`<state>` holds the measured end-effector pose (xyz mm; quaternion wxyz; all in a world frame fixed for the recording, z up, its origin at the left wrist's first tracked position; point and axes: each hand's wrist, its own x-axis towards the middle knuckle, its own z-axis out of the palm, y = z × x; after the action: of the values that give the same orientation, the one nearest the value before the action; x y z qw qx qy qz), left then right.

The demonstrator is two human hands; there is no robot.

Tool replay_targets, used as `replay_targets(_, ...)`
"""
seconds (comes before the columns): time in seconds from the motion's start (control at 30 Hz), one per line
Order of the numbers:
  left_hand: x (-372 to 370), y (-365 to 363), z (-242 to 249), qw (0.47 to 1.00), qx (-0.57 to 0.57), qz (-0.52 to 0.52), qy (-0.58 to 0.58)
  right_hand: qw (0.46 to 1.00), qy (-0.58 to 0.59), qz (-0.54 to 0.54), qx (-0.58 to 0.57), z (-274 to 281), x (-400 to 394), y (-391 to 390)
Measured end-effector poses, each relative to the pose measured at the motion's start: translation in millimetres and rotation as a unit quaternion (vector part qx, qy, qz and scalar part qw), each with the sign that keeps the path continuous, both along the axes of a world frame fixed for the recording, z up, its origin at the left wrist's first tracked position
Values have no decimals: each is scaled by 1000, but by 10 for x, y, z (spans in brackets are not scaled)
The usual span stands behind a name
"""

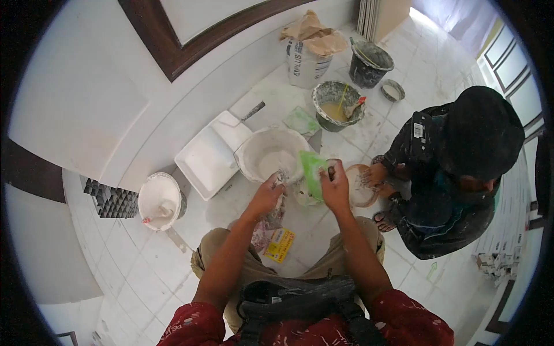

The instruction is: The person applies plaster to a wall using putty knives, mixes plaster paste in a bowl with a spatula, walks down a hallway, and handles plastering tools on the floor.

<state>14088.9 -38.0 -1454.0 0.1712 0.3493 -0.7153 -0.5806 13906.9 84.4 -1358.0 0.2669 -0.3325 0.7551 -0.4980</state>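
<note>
A white plastic basin with pale powder or paste in it stands on the floor in front of me. My left hand is closed at the basin's near rim, around something small and whitish that I cannot make out. To its right, my right hand is closed on a thin, bright green plastic piece, which is smeared with white and held upright beside the basin. Below my left hand lies a crumpled plastic packet, next to a yellow printed card between my knees.
A white tray adjoins the basin. Buckets stand at left and behind, with a black bucket and paper sack farther back. A co-worker crouches at right, hands at a round shallow dish.
</note>
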Motion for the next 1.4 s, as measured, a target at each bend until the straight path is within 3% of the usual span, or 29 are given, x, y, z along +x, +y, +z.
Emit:
replay_targets(0.1, -39, 172, 693, 983, 180, -15, -19, 985, 131, 103, -31, -130, 228, 27)
replay_targets(0.2, -95, 235, 695, 991, 115, -18, 64, 950, 269, 149, -60, -302, 414, 21)
replay_targets(0.23, -106, 242, 715, 992, 116, -17, 49, 959, 227, 156, -58, -314, 427, 16)
replay_targets(0.33, -115, 274, 722, 991, 126, -18, 35, 945, 264, 170, -87, -343, 437, -13)
replay_targets(0.5, -85, 296, 538, 986, 151, -40, 52, 950, 275, 145, -24, -273, 536, 46)
replay_targets(0.6, -130, 434, 428, 967, 247, -42, 42, 959, 265, 100, -17, -366, 452, -55)
replay_targets(0.7, -98, 566, 772, 965, 259, -48, -4, 972, 213, 99, -28, -379, 410, -61)
replay_targets(0.77, -124, 434, 590, 982, 166, -72, 50, 962, 241, 107, -68, -497, 491, -62)
replay_targets(0.83, -141, 410, 653, 981, 166, -77, 68, 968, 231, 83, -51, -443, 445, -91)
replay_targets(0.9, -101, 489, 708, 962, 261, -79, 36, 972, 223, 68, -39, -478, 317, -139)
replay_targets(1.03, -183, 430, 612, 964, 254, -78, 27, 964, 236, 79, -89, -515, 417, -46)
replay_targets(1.1, -173, 483, 676, 950, 303, -79, 17, 973, 217, 55, -63, -488, 312, -62)
replay_targets(1.27, -292, 539, 583, 950, 295, -100, -21, 984, 175, 16, 7, -397, 322, 28)
replay_targets(1.4, -335, 578, 505, 942, 319, -102, -15, 982, 180, -11, -52, -535, 221, 41)
